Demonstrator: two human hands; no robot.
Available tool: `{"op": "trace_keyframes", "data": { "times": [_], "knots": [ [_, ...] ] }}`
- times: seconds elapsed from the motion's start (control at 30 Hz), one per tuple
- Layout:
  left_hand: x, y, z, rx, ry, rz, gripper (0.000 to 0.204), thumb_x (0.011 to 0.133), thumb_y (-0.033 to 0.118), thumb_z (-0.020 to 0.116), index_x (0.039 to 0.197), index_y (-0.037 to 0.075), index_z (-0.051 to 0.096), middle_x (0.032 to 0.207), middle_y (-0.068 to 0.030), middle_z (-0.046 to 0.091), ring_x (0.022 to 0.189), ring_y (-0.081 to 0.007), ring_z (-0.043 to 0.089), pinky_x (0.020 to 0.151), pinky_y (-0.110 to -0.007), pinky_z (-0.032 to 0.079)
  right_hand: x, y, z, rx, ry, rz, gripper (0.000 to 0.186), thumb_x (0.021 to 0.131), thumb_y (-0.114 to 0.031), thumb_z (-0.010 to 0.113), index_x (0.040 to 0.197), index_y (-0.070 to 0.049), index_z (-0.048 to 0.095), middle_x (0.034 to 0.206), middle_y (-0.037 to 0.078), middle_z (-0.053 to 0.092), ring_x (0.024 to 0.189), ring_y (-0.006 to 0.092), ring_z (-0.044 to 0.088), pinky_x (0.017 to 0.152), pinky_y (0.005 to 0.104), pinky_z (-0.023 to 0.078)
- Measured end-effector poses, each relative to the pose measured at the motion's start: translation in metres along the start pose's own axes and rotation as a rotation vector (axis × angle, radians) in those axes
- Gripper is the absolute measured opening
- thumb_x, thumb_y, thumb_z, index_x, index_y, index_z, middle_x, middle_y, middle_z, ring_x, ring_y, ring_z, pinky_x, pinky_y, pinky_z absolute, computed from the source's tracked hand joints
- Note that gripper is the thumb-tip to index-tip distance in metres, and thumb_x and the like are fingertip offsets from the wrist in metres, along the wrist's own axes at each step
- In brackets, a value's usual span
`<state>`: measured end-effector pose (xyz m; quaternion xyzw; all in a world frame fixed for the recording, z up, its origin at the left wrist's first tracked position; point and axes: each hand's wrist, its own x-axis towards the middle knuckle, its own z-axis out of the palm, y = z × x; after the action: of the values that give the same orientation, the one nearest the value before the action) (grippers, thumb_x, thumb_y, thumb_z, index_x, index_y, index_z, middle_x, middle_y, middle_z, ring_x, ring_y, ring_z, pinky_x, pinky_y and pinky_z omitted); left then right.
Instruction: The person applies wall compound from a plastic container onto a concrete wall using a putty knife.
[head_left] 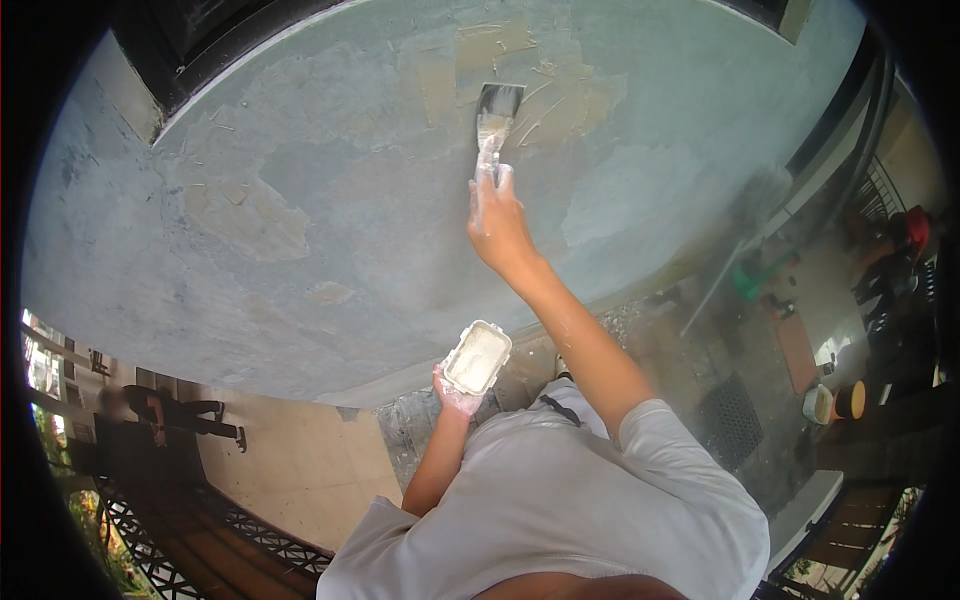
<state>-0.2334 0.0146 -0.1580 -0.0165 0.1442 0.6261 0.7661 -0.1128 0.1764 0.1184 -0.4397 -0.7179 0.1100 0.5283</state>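
Observation:
My right hand [495, 215], dusted white, grips a putty knife [497, 110] whose wide blade is at the grey-green wall [380, 170], just below a fresh beige patch of filler [470, 45]. Lower down, my left hand [452, 395] holds a small white plastic tub [476, 356] with creamy white paste in it, held out in front of my body. Another beige patch [245, 218] shows on the wall at the left.
Dark frames [172, 50] border the wall above. A person in dark clothes [165, 415] is at the lower left beside a railing [250, 530]. At the right are a thin pole [710, 290], a green object [750, 280], containers [848, 400] and a floor grate [730, 420].

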Motion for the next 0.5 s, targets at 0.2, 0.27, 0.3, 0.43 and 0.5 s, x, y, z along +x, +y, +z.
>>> {"op": "trace_keyframes", "data": {
  "times": [0.2,0.27,0.3,0.43,0.5],
  "knots": [
    [-0.001,0.008,-0.006,0.028,0.085,-0.034,0.071,0.088,0.046,0.033,0.143,0.004,0.045,0.143,-0.0229,0.049,0.127,-0.0439,0.052,0.103,-0.06,0.045,-0.062,0.022,0.033,-0.161,-0.288,0.083,0.068,0.093,0.001,0.05,0.152,0.001,0.017,0.114,0.033,0.044,0.081,0.05,0.059,0.073,0.0514,0.051],
    [-0.002,0.009,-0.007,0.028,0.067,-0.044,0.07,0.089,0.045,0.032,0.143,0.004,0.046,0.143,-0.0228,0.05,0.128,-0.0434,0.052,0.103,-0.06,0.045,-0.083,0.023,0.031,-0.086,-0.446,0.175,0.064,0.094,0.001,0.049,0.151,0.002,0.019,0.115,0.031,0.044,0.084,0.0495,0.058,0.074,0.0507,0.051],
    [-0.001,0.009,-0.007,0.056,0.075,-0.036,0.07,0.089,0.046,0.031,0.143,0.003,0.046,0.142,-0.0226,0.05,0.128,-0.0435,0.052,0.104,-0.06,0.045,-0.086,0.026,0.027,-0.083,-0.443,0.175,0.064,0.094,0.001,0.049,0.151,0.002,0.019,0.115,0.031,0.044,0.084,0.0495,0.058,0.074,0.0507,0.051],
    [-0.001,0.005,-0.004,0.083,0.104,-0.007,0.07,0.09,0.047,0.029,0.142,0.004,0.047,0.143,-0.0221,0.05,0.127,-0.044,0.052,0.104,-0.06,0.044,-0.076,0.02,0.003,-0.009,-0.18,0.061,0.059,0.097,0.0,0.047,0.15,0.002,0.022,0.114,0.026,0.044,0.088,0.0444,0.058,0.075,0.048,0.05],
    [-0.004,0.002,0.003,0.076,0.089,-0.01,0.07,0.09,0.047,0.029,0.142,0.004,0.047,0.143,-0.022,0.05,0.127,-0.0442,0.052,0.104,-0.061,0.043,-0.057,0.019,-0.011,0.029,-0.066,0.065,0.058,0.098,-0.001,0.046,0.15,0.002,0.022,0.113,0.024,0.044,0.088,0.0415,0.058,0.075,0.0464,0.049]
  ]
}}
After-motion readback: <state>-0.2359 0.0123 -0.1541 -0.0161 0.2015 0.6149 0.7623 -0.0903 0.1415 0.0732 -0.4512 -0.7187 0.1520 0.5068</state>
